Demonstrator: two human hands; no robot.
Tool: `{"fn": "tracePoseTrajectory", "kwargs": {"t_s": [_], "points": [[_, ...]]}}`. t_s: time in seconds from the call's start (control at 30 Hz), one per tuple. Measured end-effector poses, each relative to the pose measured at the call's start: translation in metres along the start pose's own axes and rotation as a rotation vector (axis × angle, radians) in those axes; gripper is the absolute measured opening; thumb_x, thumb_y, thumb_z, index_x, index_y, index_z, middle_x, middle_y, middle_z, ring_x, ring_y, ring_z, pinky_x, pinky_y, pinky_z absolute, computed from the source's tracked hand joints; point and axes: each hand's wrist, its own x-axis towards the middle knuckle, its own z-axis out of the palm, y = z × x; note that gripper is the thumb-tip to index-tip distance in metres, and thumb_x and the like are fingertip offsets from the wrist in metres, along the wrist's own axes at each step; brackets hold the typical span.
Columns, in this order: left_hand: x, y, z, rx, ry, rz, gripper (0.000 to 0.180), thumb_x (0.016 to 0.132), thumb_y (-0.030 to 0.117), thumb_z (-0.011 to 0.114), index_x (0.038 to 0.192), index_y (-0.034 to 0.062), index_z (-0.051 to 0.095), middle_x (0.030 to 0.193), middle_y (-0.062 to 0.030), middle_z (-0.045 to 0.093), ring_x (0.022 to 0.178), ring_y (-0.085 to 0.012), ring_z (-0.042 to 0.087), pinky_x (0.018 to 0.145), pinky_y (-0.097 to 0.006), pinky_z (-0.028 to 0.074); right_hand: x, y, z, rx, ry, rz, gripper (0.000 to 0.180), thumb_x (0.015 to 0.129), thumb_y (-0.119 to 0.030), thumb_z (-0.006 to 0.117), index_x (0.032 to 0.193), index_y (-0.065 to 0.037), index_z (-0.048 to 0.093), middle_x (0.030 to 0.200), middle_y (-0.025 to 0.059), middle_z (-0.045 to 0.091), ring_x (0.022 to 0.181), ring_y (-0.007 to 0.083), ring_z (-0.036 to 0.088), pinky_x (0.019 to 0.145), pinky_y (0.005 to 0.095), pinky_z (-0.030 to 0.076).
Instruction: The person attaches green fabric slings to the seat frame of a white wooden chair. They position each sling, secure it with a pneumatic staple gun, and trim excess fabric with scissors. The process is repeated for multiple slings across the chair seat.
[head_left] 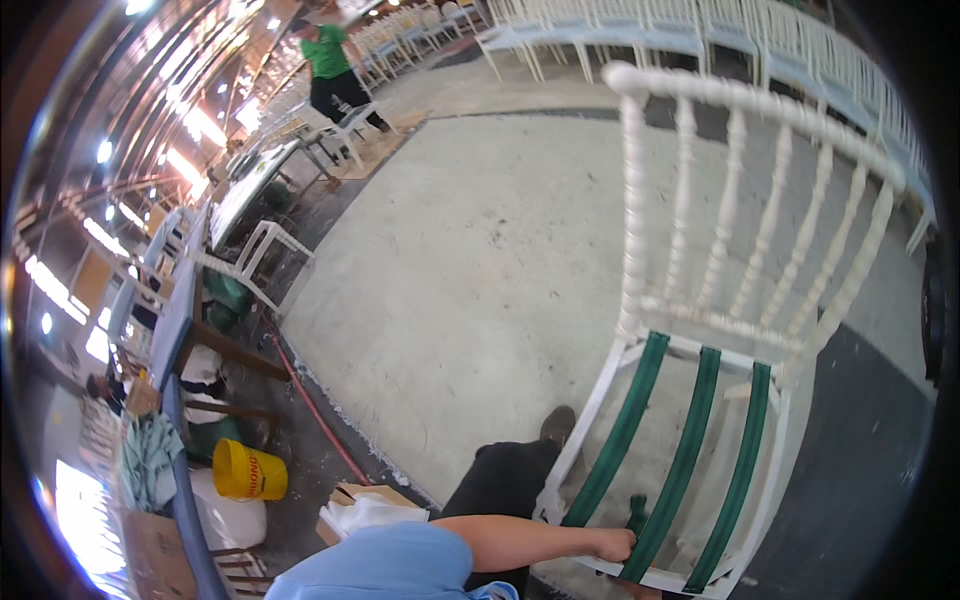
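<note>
A white chair frame (632, 220) with turned back spindles stands at the right. Three green webbing straps (686, 450) run lengthwise across its open seat. My left hand (612, 544) reaches over from the left and is closed at the front rail, beside the middle strap. A short loose green strap end (637, 513) sticks up just above its fingers, and the hand appears to grip it. Below the front rail, a sliver of skin at the lower edge may be my right hand (643, 592); its fingers are hidden.
A yellow bucket (248, 472) and a cardboard box with white plastic (365, 508) are at the left, near a long worktable (180, 320). A red hose (318, 410) lies along the floor. A person in green (326, 55) stands far off; rows of white chairs (620, 35) line the back.
</note>
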Motion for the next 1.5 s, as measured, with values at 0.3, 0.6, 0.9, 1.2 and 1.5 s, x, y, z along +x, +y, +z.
{"fn": "tracePoseTrajectory", "kwargs": {"t_s": [0.3,0.6,0.9,1.2,1.5], "points": [[-0.029,0.026,-0.002,0.105,0.063,0.193,0.033,0.094,0.019,0.059,0.111,-0.0027,0.078,0.101,-0.0281,0.077,0.084,-0.0437,0.076,0.068,-0.054,0.061,-0.271,0.05,-0.048,0.28,0.957,-0.508,0.024,0.098,-0.01,0.067,0.117,0.002,0.073,0.097,0.013,0.074,0.089,0.0262,0.074,0.077,0.036,0.059],[-0.021,0.017,-0.002,0.005,-0.112,-0.02,0.023,0.085,0.011,0.08,0.105,-0.0006,0.08,0.088,-0.016,0.077,0.063,-0.0245,0.074,0.048,-0.042,0.059,-0.359,0.232,-0.086,-0.075,1.282,-0.236,0.058,0.085,-0.009,0.082,0.139,0.004,0.065,0.125,0.019,0.074,0.104,0.0309,0.074,0.096,0.0418,0.057],[-0.018,0.02,-0.006,-0.12,-0.143,-0.054,0.036,0.102,0.017,0.051,0.13,0.0021,0.068,0.101,-0.0165,0.079,0.063,-0.0268,0.072,0.048,-0.043,0.057,-0.386,0.26,-0.067,0.326,1.384,0.084,0.036,0.072,0.006,0.074,0.107,-0.001,0.07,0.094,0.0066,0.072,0.076,0.0202,0.067,0.069,0.0361,0.054],[-0.018,0.02,-0.009,-0.092,-0.147,-0.021,0.035,0.1,0.021,0.056,0.127,0.0033,0.071,0.097,-0.0152,0.08,0.064,-0.0269,0.074,0.048,-0.042,0.059,-0.419,0.09,-0.004,0.235,1.184,-0.569,0.052,0.084,-0.01,0.084,0.133,-0.003,0.066,0.111,0.003,0.072,0.095,0.0171,0.066,0.085,0.0334,0.051],[-0.026,0.025,-0.012,-0.026,-0.113,0.027,0.034,0.1,0.019,0.053,0.121,0.0026,0.074,0.096,-0.0138,0.08,0.063,-0.0264,0.074,0.05,-0.042,0.06,-0.256,-0.085,0.064,-0.071,0.447,-0.336,0.034,0.094,-0.028,0.082,0.116,-0.002,0.074,0.093,0.0026,0.073,0.067,0.0104,0.06,0.06,0.0294,0.049]]}}
